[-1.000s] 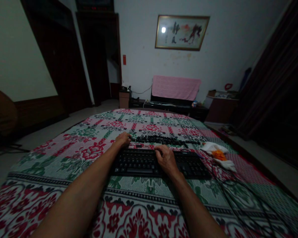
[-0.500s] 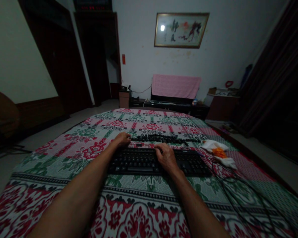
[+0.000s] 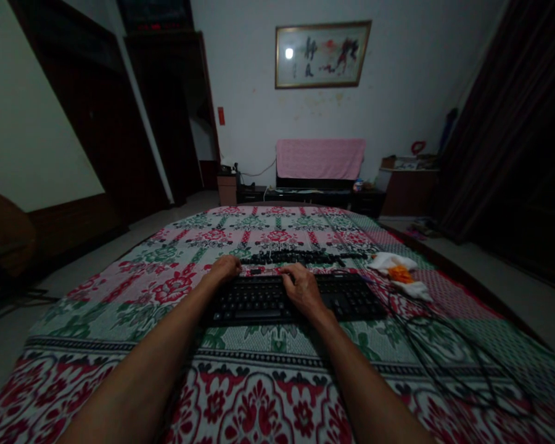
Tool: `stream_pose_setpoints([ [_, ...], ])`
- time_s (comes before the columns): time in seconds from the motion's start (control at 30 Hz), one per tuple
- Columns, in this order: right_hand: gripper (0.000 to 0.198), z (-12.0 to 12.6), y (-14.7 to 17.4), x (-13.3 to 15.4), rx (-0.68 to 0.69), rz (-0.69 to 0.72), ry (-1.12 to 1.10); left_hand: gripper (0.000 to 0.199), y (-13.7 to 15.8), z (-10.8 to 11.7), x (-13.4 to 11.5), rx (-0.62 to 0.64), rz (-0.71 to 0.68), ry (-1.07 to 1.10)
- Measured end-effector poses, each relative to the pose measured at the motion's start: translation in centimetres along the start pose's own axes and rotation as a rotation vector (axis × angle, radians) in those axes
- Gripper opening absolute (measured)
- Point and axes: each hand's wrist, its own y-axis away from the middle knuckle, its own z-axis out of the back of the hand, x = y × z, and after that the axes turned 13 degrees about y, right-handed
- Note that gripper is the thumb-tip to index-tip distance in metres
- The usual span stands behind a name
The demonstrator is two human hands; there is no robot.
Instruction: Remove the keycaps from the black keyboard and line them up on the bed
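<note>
A black keyboard (image 3: 252,301) lies on the patterned cloth in front of me. My left hand (image 3: 226,269) is at its upper left corner, fingers closed together; what they hold, if anything, is too small to make out. Over the right-centre of the keyboard, my right hand (image 3: 301,288) has curled fingers, with thumb and index close together at its top edge. Whatever is between them is hidden. Beyond both hands runs a row of small loose black keycaps (image 3: 300,256). One small dark piece (image 3: 256,271) lies apart between the hands.
White crumpled tissue with an orange patch (image 3: 400,273) lies right of the keyboard. Looped black cable (image 3: 444,354) spreads over the flowered cloth (image 3: 259,407). Farther off stand a low cabinet (image 3: 370,202) and a screen draped with a pink towel (image 3: 321,158).
The view has turned slightly, so the room and keyboard sit farther left. Both hands remain in nearly the same places around the keyboard, with only small finger shifts.
</note>
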Motion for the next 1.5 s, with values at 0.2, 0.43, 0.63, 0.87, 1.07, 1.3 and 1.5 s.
stream_pose_setpoints([
  [0.2,0.019,-0.2,0.0,-0.1,-0.022,-0.007,-0.009,0.024,1.1,0.5,-0.5,-0.039,-0.023,-0.074],
  [0.43,0.02,0.1,-0.1,1.0,-0.075,-0.014,-0.045,0.023,4.1,2.9,-2.0,-0.171,-0.123,-0.021],
  [0.63,0.022,-0.6,-0.4,2.1,0.094,-0.238,-0.473,0.022,7.1,1.8,-4.0,-0.213,-0.219,0.314],
  [0.87,0.034,0.1,-0.3,2.8,0.249,-0.396,-0.93,0.021,8.9,-0.1,-4.6,-0.242,-0.247,0.55],
  [1.07,0.024,-0.1,0.0,3.1,0.264,-0.533,-1.093,0.017,9.5,-0.7,-4.7,-0.265,-0.277,0.575],
  [1.3,0.022,-0.4,0.1,2.8,0.261,-0.553,-1.152,0.029,10.0,-1.2,-5.2,-0.197,-0.318,0.683],
  [1.5,0.023,-0.3,0.0,2.8,0.269,-0.514,-1.096,0.033,10.1,-1.5,-5.5,-0.164,-0.329,0.682],
])
